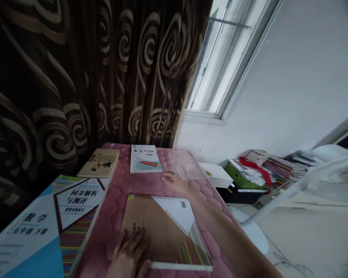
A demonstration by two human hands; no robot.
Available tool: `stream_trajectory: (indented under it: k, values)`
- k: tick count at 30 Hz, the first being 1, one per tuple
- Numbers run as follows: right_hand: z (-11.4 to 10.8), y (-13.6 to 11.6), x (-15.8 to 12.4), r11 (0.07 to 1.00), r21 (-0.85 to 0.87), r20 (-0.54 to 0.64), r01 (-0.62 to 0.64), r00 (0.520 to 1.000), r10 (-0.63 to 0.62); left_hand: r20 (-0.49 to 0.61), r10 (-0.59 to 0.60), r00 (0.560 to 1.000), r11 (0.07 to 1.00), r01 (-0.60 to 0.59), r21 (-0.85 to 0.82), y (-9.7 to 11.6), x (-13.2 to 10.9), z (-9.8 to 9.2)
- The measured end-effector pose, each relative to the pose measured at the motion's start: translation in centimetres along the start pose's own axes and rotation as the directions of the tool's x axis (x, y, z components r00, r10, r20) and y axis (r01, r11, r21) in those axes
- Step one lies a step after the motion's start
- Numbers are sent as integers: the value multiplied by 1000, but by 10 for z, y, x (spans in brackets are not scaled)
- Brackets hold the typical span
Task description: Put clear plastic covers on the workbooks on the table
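Note:
My left hand lies flat with fingers spread on the brown back cover of a book lying face down on the pink quilted tabletop. My right arm stretches forward along the book's right side. At its end my right hand rests on the pink surface beside a clear plastic sheet, fingers curled loosely; whether it grips the sheet I cannot make out. The book shows a white corner with a barcode and coloured stripes.
A stack of workbooks lies at the left. A small tan book and a white booklet lie at the far edge by the dark swirl-patterned curtain. Right of the table are a window, a white fan and piled books.

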State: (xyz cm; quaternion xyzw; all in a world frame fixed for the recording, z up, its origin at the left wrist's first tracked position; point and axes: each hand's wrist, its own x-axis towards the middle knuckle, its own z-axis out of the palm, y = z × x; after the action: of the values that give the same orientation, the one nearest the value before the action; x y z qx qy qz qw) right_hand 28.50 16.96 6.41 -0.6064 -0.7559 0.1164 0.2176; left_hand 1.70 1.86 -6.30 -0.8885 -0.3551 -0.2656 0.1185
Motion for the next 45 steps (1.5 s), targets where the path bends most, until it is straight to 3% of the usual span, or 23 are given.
stream_trajectory:
  k: [3,6,9,12,15,18,22,25,27,29,31,34,36,40,45]
  values:
    - [4,-5,-63,989,139,188,53,979,-79,109,-107,988,990,116,-84,3,8,-7]
    - [10,-17,-129,965,176,286,192,929,-237,191,-199,961,965,226,-132,6,18,-11]
    - [18,-31,-176,960,-23,333,280,907,-257,282,-272,920,947,308,-91,11,30,-18]
    - [27,-39,-196,944,-255,311,210,942,-125,279,-295,914,952,306,5,22,37,-28]
    - [36,-40,-199,930,-346,225,126,973,-48,170,-249,953,966,232,115,39,31,-37]
    - [42,-39,-198,937,-313,180,154,979,-101,142,-149,979,981,128,146,51,22,-38]
    - [48,-41,-198,929,-250,208,273,952,-224,118,-186,975,977,171,129,50,21,-35]
    - [47,-45,-195,920,-311,213,236,961,-175,72,-227,971,969,218,119,49,22,-34]
    - [42,-49,-189,915,-366,179,170,978,-110,55,-163,985,983,158,93,52,20,-33]
    - [35,-52,-181,913,-389,120,119,990,-78,102,-32,994,999,30,21,56,19,-30]
    - [27,-56,-171,914,-394,64,102,994,-83,224,40,974,999,-31,-41,57,22,-26]
    - [17,-59,-155,912,-397,-13,106,993,-121,437,-64,897,997,77,-12,52,33,-19]
    - [10,-60,-143,907,-404,-41,117,989,-145,518,-95,850,995,102,15,48,40,-13]
    - [-3,-61,-121,902,-419,-76,102,986,-147,563,-35,826,998,-2,64,52,43,0]
    - [-22,-61,-95,882,-467,-94,60,989,-117,511,21,860,994,-71,79,64,42,3]
